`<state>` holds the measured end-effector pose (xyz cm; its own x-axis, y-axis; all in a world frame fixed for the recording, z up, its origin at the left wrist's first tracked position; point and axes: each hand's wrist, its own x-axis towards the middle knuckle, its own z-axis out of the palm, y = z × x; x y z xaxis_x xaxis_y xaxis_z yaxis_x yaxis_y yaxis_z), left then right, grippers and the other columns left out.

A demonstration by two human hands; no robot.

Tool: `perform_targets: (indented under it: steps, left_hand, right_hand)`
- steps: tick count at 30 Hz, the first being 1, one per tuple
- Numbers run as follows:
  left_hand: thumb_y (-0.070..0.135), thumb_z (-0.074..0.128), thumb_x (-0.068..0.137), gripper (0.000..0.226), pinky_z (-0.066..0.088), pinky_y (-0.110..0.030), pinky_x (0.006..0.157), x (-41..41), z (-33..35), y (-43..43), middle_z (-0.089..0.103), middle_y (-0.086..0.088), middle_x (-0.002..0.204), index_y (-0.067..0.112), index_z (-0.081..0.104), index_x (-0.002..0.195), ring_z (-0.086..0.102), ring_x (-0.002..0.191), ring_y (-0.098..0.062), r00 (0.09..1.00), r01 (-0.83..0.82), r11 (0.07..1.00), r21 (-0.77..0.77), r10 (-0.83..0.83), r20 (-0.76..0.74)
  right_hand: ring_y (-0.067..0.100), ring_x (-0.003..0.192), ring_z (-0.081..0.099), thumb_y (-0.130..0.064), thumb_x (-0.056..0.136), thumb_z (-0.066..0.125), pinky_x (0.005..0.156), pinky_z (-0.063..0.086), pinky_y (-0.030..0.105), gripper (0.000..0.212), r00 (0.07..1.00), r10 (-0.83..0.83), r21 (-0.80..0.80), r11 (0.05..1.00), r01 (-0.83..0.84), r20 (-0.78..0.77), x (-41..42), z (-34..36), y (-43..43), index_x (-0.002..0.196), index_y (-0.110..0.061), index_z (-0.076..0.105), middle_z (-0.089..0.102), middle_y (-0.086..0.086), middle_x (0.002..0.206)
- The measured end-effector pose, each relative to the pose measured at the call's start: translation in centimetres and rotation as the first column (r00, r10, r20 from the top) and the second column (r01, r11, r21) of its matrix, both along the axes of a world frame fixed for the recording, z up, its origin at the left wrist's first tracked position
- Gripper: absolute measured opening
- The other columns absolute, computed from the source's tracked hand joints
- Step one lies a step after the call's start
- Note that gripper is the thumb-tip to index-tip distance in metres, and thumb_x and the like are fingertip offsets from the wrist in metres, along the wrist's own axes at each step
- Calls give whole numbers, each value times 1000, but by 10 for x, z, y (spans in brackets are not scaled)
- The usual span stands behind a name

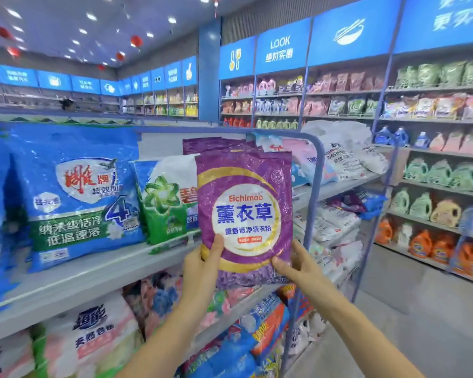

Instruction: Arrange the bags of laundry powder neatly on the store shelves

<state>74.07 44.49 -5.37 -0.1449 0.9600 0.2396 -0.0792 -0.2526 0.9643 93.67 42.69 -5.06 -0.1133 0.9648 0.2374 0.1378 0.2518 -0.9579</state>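
I'm shelving the purple Eichimoo bag, left hand and right hand pinching its lower corners; next, I reckon, it's needing standing squarely before the purple stack.

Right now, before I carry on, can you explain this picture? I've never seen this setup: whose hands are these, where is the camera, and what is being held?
There is no machine here: these are a person's two bare hands. The one picture comes from a wide-angle camera worn on the person's head, looking forward and down, so straight lines bend near the edges. The left hand and the right hand each grip a lower corner of a purple bag of laundry powder, held upright in front of the grey shelf. On that shelf stand a large blue bag and a green and white bag, with more purple bags behind the held one.
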Motion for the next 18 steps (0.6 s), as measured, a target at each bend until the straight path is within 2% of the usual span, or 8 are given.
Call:
perform_targets:
  steps: [2,4,6,8,10,12,14,18]
  left_hand:
    - [86,49,57,74,40,-32,73,18,12,36,53,-5,77,15,50,78,52,75,-16,997,72,996,-59,-71,26]
    - [70,51,76,49,41,-33,85,36,22,69,61,4,89,21,55,83,58,88,-15,987,154,983,-98,-148,67]
    - [58,62,76,36,40,-31,90,49,28,98,62,6,102,25,55,88,57,101,-16,983,184,980,-82,-181,43]
    - [54,78,59,57,45,-38,95,59,31,123,62,4,114,24,57,103,57,110,-18,981,194,978,-72,-191,36]
    - [37,81,62,64,44,-38,97,66,36,138,61,3,119,20,54,117,57,109,-14,978,207,976,-64,-207,2]
    - [20,73,78,45,42,-31,92,70,40,152,60,4,116,19,51,116,56,102,-9,979,163,986,-30,-165,-121]
    - [21,66,85,37,43,-30,91,73,42,165,58,6,114,24,48,116,55,103,-10,954,103,994,38,-88,-287]
    - [37,55,90,50,46,-43,94,78,40,180,57,-1,124,20,36,134,57,109,-26,798,-96,984,152,167,-580]
  right_hand:
    - [6,110,60,-31,77,67,83,51,18,50,1000,-26,55,998,26,4,18,13,33,123,-33,45,63,-6,121]
    - [12,119,54,-33,75,64,88,51,20,63,999,-50,73,996,50,-9,38,24,68,133,-23,41,58,-2,128]
    - [2,113,56,-28,82,61,85,50,15,54,998,-66,102,993,64,15,51,37,95,132,-21,41,59,-6,125]
    - [-10,97,60,-17,90,56,74,49,8,44,997,-68,113,991,65,22,65,45,125,130,-21,41,60,-11,117]
    - [-6,98,62,-18,89,57,74,49,10,48,998,-69,90,994,68,9,78,50,153,135,-16,39,61,-7,117]
    - [7,118,54,-37,81,63,88,48,20,69,998,-53,65,997,51,23,87,52,182,140,-17,35,57,-2,128]
    - [17,130,43,-53,72,67,103,41,36,87,998,6,31,999,-7,57,91,56,205,143,-23,29,49,0,138]
    - [19,131,39,-32,89,57,104,36,35,70,992,92,56,994,-97,85,86,60,247,146,-19,20,41,-1,142]
